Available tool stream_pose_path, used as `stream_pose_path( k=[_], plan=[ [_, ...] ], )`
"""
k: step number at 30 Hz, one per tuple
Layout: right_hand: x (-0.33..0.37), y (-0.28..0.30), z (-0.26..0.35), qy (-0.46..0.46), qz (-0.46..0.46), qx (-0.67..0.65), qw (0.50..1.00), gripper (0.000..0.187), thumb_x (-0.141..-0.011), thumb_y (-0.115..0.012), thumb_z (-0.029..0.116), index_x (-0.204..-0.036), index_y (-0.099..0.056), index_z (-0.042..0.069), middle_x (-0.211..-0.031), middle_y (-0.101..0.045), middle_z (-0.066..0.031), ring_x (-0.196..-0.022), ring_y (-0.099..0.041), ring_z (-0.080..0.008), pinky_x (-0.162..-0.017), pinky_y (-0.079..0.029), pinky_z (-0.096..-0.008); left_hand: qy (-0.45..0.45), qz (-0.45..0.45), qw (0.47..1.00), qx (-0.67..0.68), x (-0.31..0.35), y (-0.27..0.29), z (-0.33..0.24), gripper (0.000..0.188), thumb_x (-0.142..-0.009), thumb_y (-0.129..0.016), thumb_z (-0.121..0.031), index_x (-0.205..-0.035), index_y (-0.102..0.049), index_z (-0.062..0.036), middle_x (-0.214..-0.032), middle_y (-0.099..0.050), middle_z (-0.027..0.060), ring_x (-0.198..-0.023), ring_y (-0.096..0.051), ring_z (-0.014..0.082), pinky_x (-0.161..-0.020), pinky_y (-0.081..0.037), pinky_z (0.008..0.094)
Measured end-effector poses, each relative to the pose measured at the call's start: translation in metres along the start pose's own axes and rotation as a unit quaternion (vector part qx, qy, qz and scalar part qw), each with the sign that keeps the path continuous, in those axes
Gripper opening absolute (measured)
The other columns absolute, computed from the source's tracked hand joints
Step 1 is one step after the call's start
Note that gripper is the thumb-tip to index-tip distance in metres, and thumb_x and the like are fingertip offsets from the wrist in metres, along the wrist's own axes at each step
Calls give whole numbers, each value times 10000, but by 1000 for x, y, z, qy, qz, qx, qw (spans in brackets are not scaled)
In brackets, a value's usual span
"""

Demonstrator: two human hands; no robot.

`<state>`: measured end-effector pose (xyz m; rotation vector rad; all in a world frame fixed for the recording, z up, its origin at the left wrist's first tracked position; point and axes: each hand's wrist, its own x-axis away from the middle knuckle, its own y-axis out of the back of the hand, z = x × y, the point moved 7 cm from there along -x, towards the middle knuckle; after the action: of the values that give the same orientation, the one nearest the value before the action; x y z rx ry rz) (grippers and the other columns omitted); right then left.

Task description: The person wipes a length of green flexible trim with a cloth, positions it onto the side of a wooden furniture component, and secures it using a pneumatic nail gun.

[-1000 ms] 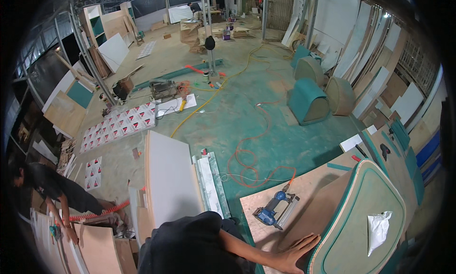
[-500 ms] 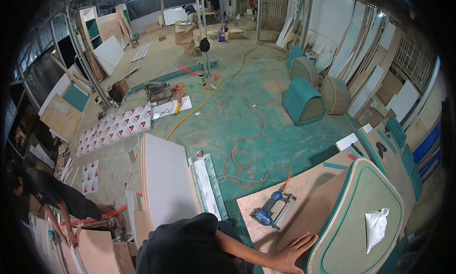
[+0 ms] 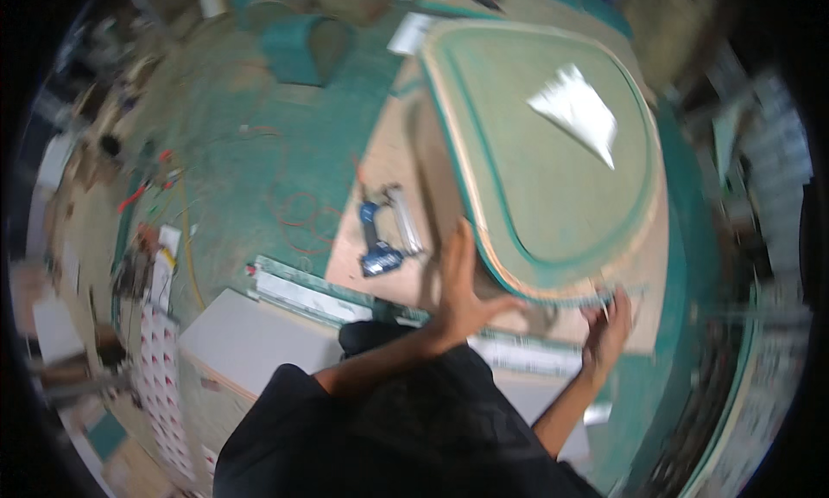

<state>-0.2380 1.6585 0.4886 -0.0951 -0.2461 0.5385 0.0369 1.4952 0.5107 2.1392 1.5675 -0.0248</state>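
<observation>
A large rounded panel piece with a pale green top and a teal line near its rim lies on a plywood board. My left hand presses against its side, fingers stretched and thumb spread. At the near right corner my right hand has its fingers bent together at the rim, by a thin teal edge strip; blur hides what they pinch. A white plastic packet rests on top of the panel. Left of the panel a blue air nailer lies on the plywood.
Beside my knees are a pale board and a long white-and-green strip. An orange hose coils on the green-dusted floor. Farther off stands a teal curved box. A white piece sits at the panel's far left.
My view has swung right and down, so the panel now appears nearer the middle. My right hand has come into view at the near rim. My left hand stays against the panel's side.
</observation>
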Motion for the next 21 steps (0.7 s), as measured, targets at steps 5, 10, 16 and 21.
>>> stream_pose_path(
  k=[5, 10, 16, 21],
  plan=[
    [20, -5, 20, 13, -47, -34, 998, 341, -1023, -624, 283, -1192, -556, -5, -1036, -686, -171, -680, -699, -192, -620, -622, -296, -7, 29, 999, 18, -4, -8, -11, 1318, -571, -964, -175, -1555, -139, 119, -1517, -333, 297, -1443, -338, 414, -1199, -289, 433],
    [24, -6, 21, 10, -60, -48, 997, 330, -1019, -627, 244, -1194, -536, -21, -1019, -690, -185, -659, -699, -195, -596, -621, -286, -34, 27, 998, 55, -4, -10, -15, 1279, -574, -960, -177, -1542, -181, 125, -1466, -403, 264, -1389, -410, 383, -1171, -326, 422],
    [25, -6, 20, 13, -57, -58, 997, 336, -1012, -623, 235, -1201, -543, -32, -1021, -689, -195, -673, -711, -197, -603, -633, -281, -95, 37, 995, 14, -4, -8, -18, 1326, -620, -979, -305, -1516, -136, 189, -1516, -299, 367, -1424, -349, 473, -1171, -329, 453],
    [30, -1, 16, 9, -68, -51, 996, 341, -1012, -630, 275, -1175, -589, -22, -1039, -679, -181, -698, -722, -189, -624, -640, -279, -99, 42, 994, 28, -8, -9, -18, 1322, -636, -968, -349, -1511, -139, 194, -1502, -313, 358, -1411, -362, 463, -1158, -342, 449]
  ],
)
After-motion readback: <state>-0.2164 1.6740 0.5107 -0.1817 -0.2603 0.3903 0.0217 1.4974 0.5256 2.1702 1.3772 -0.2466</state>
